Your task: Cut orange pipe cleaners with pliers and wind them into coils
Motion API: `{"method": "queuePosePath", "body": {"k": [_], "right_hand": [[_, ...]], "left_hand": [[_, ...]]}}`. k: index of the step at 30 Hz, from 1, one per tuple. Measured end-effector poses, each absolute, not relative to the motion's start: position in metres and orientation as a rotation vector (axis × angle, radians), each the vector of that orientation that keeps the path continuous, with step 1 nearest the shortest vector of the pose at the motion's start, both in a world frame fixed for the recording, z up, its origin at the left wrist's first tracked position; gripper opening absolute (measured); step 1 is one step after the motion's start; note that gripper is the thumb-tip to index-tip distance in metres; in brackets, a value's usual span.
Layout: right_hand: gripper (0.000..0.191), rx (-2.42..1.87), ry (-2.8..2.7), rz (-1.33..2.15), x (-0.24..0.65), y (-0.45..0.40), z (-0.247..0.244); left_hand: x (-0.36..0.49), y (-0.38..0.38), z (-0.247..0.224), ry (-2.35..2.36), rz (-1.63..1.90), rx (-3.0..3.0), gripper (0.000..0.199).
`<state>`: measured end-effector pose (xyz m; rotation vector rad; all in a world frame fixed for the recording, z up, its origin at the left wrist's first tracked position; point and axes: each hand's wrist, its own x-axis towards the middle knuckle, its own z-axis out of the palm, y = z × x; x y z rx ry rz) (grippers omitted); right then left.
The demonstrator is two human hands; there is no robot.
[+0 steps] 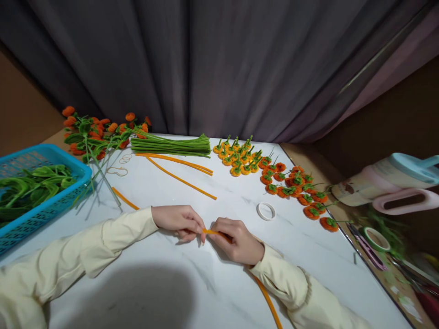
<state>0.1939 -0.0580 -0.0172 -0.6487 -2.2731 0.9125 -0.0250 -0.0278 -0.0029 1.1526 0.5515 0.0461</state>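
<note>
Between my hands, over the middle of the white table, runs an orange pipe cleaner (211,231). My left hand (181,222) pinches its near end with thumb and fingertips. My right hand (236,237) is closed around it a short way to the right. Orange lengths also show behind my left wrist and below my right sleeve; whether they belong to the same piece I cannot tell. Loose orange pipe cleaners (185,179) lie beyond my hands, in front of a bundle of green pipe cleaners (171,145).
Yellow flower heads (236,157) and orange flower heads (295,183) fill the right back. A white tape roll (266,211) lies nearer. At left are a blue basket (77,180) of green leaves and finished orange flowers (99,130). A tumbler (370,183) and scissors (366,249) are at right.
</note>
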Motion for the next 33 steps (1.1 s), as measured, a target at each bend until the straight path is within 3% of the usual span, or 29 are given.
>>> {"method": "queuePosePath", "body": {"k": [33], "right_hand": [[0.032, -0.672, -2.304, 0.896, 0.1930, -0.0583, -0.0149]], "left_hand": [[-0.0268, -0.0266, -0.0063, 0.546, 0.057, 1.171, 0.030]]}}
